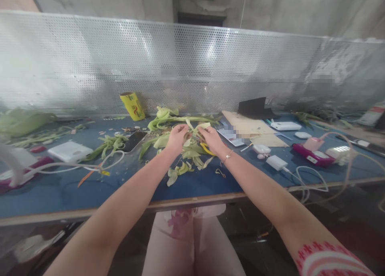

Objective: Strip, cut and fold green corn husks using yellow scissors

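Both hands are raised close together over the middle of the blue table. My left hand has its fingers closed on one side of a pale green leaf strip. My right hand pinches the strip's other side, its fingers bent inward. Fingers hide part of the strip. Beneath the hands lies a loose heap of pale green leaves, with curled pieces toward the front edge. A curved yellow handle-like piece shows below my right hand. Behind the hands lie larger green leaves.
A yellow tube leans near the perforated metal screen. To the left are a dark phone, a white box-shaped device and cables. On the right lie cardboard, a white charger and a magenta power strip.
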Available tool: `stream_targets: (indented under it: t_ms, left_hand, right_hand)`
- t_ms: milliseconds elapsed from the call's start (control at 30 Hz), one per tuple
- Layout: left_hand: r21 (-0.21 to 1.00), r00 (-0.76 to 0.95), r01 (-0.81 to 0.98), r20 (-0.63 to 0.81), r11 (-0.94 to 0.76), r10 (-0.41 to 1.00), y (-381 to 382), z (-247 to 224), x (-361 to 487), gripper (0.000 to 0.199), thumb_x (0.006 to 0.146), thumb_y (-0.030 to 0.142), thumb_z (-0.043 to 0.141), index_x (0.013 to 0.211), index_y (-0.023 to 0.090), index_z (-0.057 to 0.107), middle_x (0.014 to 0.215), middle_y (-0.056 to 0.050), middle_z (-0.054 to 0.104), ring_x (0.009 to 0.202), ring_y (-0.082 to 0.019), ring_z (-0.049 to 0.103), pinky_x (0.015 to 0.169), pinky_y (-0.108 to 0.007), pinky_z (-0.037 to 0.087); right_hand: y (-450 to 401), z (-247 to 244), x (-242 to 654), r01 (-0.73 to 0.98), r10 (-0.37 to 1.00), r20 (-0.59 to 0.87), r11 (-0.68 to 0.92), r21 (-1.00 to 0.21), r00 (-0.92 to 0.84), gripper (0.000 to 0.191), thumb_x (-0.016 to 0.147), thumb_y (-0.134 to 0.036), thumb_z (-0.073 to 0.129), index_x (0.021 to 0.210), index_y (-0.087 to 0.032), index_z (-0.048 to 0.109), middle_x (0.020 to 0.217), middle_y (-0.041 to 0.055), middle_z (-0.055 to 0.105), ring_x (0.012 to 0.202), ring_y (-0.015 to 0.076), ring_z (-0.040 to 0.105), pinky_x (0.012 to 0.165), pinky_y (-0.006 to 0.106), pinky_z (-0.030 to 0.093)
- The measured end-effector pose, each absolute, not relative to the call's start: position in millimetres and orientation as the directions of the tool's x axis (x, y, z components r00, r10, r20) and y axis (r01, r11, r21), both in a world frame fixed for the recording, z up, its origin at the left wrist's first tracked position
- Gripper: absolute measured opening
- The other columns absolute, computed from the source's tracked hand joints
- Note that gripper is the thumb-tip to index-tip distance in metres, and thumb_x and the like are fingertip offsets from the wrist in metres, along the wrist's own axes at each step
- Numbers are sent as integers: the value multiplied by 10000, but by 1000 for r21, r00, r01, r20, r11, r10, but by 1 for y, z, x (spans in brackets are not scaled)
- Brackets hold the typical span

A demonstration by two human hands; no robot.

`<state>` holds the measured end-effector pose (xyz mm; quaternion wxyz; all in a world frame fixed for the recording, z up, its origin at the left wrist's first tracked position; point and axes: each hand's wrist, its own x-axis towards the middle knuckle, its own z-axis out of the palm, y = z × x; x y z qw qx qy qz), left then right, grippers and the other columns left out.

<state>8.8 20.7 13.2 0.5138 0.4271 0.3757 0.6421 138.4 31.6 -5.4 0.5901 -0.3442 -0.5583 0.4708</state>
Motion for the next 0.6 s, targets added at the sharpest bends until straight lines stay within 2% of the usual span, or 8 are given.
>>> stream_targets:
  t_ms: [67,133,267,400,500,600]
  left_hand:
    - [914,-54,-395,81,-96,995,18,19,4,106,720,107,609,759,158,525,622,27,544,565,-71,570,608,-222,510]
    - [897,1,-438,72,-65,997,16,23,1,102,739,72,557,790,158,533,610,15,562,595,-96,610,643,-251,534]
    - [855,72,-508,159,-102,985,14,25,0,169,754,39,510,861,163,550,746,-29,643,725,-122,664,747,-279,543]
    - [824,28,-533,246,-194,969,17,20,3,304,703,-12,554,940,176,529,893,-36,662,831,-114,665,860,-281,504]
    - [822,-3,-528,252,-216,968,19,14,7,330,709,13,583,982,179,500,877,-31,657,811,-104,657,853,-276,499]
    - [834,-83,-500,221,-233,972,23,8,9,316,728,51,586,983,186,457,891,-29,641,687,-77,627,768,-267,508]
  right_hand:
    - [31,-2,142,-201,960,278,267,-942,-26,292,658,-444,647,722,-184,533,592,-50,506,509,79,473,506,232,423]
    - [31,1,145,-250,969,247,236,-939,-11,291,634,-430,667,709,-182,533,582,-54,506,518,80,479,549,248,450]
    - [29,4,148,-287,967,252,235,-929,-22,283,624,-416,674,673,-179,526,541,-55,504,503,83,468,512,238,405]
    - [22,7,145,-363,958,284,252,-897,-37,251,593,-336,700,718,-178,548,602,-40,555,535,84,483,519,233,383]
    - [17,9,143,-398,947,318,274,-876,-48,224,595,-265,682,761,-195,549,582,-56,544,522,83,479,519,228,385]
    - [15,9,143,-391,949,306,257,-883,-68,208,621,-224,631,817,-203,564,553,-60,540,493,84,471,496,221,377]
